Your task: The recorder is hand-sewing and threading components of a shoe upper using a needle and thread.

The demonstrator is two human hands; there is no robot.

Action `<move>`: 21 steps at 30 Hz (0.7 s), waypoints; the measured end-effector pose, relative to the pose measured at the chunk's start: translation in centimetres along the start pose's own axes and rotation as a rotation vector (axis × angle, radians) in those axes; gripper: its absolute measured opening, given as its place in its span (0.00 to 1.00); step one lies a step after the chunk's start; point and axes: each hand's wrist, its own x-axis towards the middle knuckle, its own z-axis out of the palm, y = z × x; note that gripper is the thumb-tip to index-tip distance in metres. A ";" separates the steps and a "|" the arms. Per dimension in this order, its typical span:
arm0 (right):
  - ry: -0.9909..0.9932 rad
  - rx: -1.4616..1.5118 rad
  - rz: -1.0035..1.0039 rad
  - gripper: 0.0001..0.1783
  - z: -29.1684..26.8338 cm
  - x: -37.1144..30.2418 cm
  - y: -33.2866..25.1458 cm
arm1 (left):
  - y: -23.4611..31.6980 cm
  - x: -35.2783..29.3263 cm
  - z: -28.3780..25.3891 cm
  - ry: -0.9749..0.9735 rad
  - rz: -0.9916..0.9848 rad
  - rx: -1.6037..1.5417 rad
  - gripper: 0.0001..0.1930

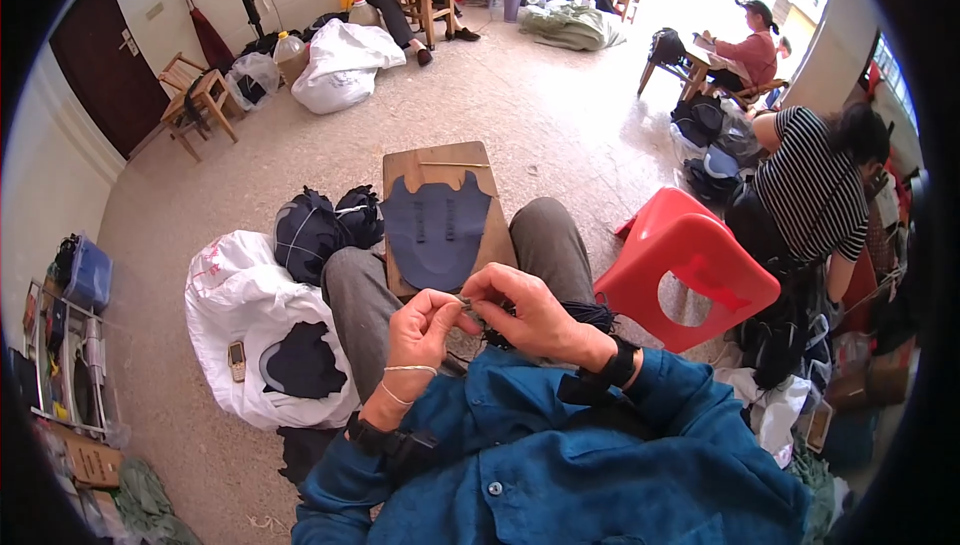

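My left hand (422, 333) and my right hand (528, 311) meet in front of my chest, fingertips pinched together. Whatever small thing they grip is too small to name. Just beyond them, a dark blue cut fabric piece (437, 260) lies flat on a wooden stool (405, 164) between my knees. The piece has two horn-like points at its far edge and two dark rows of marks in its middle. A thin yellowish stick (452, 164) rests near the stool's far end. A bunch of dark cords (592, 316) shows beside my right wrist.
Tied dark bundles (310, 235) and a white sack (240, 290) carrying a phone (236, 361) and dark pieces (305, 360) sit left. At right stand a red plastic stool (650, 265) and a person in stripes (810, 185). Other seated people work farther off.
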 end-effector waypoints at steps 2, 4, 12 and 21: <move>0.013 0.031 0.027 0.07 -0.1 -0.3 0.2 | 0.3 0.0 -0.3 -0.001 -0.003 -0.004 0.08; 0.023 0.064 0.051 0.07 -0.2 -0.6 0.6 | 1.0 -0.1 -0.5 0.008 -0.103 -0.019 0.07; -0.010 0.012 0.080 0.04 -0.1 -0.7 1.1 | 0.0 0.0 -0.6 0.007 0.046 0.149 0.07; -0.015 -0.087 0.031 0.04 -0.3 -0.8 1.1 | -0.2 -0.2 -0.2 0.000 0.048 0.185 0.06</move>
